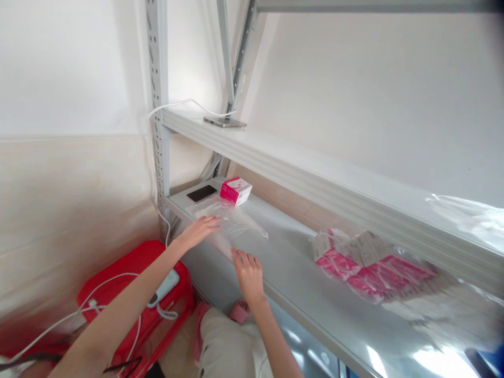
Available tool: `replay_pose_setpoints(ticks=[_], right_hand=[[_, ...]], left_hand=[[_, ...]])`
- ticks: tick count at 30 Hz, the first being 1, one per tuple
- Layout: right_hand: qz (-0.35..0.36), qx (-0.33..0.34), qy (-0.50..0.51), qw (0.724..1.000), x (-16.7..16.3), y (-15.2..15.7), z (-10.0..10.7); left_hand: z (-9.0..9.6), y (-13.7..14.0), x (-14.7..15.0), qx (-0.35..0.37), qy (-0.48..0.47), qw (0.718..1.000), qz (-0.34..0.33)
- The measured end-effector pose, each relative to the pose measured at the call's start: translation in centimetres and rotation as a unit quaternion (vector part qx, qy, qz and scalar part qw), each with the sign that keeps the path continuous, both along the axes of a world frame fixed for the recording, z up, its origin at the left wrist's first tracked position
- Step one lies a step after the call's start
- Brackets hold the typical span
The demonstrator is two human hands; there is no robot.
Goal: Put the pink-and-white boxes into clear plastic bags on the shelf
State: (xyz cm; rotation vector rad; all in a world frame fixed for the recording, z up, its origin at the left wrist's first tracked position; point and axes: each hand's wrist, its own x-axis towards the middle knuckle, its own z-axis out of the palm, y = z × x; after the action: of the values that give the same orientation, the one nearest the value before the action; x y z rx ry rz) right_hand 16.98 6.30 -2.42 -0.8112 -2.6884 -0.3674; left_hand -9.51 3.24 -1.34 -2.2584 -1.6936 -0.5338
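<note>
A clear plastic bag [232,220] lies flat on the grey metal shelf [299,273]. My left hand [199,229] rests on the bag's near left part, fingers stretched over it. My right hand [248,272] pinches the bag's near edge with its fingertips. A pink and white box [235,189] stands just behind the bag. A black phone [202,193] lies left of that box.
A pile of pink and white packets in clear wrap [370,268] lies to the right on the shelf. Another phone [225,122] with a white cable sits on the upper shelf. A red stool [134,273] with a charger stands below left.
</note>
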Motion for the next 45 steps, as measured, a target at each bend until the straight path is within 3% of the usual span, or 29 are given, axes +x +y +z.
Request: replay_pose_setpoints(ticks=[6, 10, 12, 14, 15, 17, 20, 22, 28, 35, 40, 45], right_hand=[[0.015, -0.006, -0.034, 0.999, -0.2, 0.7, -0.9], [0.015, -0.021, 0.009, 1.000, -0.2, 1.0, -0.9], [0.014, -0.035, 0.044, 0.998, -0.3, 1.1, -0.6], [0.019, -0.047, 0.070, 0.996, -0.5, 1.1, -0.3], [0.022, -0.050, 0.077, 0.996, -0.6, 1.1, -0.2], [0.027, -0.053, 0.079, 0.995, -0.8, 1.1, -0.1], [0.025, -0.052, 0.069, 0.996, -0.9, 0.9, 0.0], [0.020, -0.054, 0.060, 0.997, -0.9, 0.8, 0.1], [0.013, -0.057, 0.042, 0.997, -0.7, 0.8, 0.4], [0.008, -0.051, 0.038, 0.998, -1.9, 1.0, 1.5], [0.002, -0.041, 0.015, 0.999, -3.8, 0.5, 2.2], [0.010, -0.022, 0.007, 1.000, -4.7, -0.4, 2.1]], left_hand=[[-1.6, 0.1, -1.2, -0.037, 0.080, 0.996, 0.032], [-1.8, -1.4, -1.3, 0.038, 0.009, 0.997, 0.072], [-1.7, -1.7, -1.8, 0.105, -0.071, 0.976, 0.175], [-1.5, -1.3, -2.6, 0.141, -0.146, 0.928, 0.313], [-1.4, -0.9, -3.1, 0.131, -0.165, 0.906, 0.367], [-1.1, 0.1, -4.1, 0.056, -0.172, 0.889, 0.421], [-0.4, 1.4, -5.0, -0.059, -0.169, 0.891, 0.418], [0.0, 1.8, -5.1, -0.076, -0.183, 0.889, 0.413], [0.5, 2.0, -5.2, -0.059, -0.232, 0.881, 0.408], [0.0, 2.5, -7.9, 0.040, -0.389, 0.838, 0.381], [-1.5, 2.6, -9.2, 0.043, -0.396, 0.819, 0.413], [-3.2, 2.0, -9.5, 0.036, -0.380, 0.826, 0.414]])
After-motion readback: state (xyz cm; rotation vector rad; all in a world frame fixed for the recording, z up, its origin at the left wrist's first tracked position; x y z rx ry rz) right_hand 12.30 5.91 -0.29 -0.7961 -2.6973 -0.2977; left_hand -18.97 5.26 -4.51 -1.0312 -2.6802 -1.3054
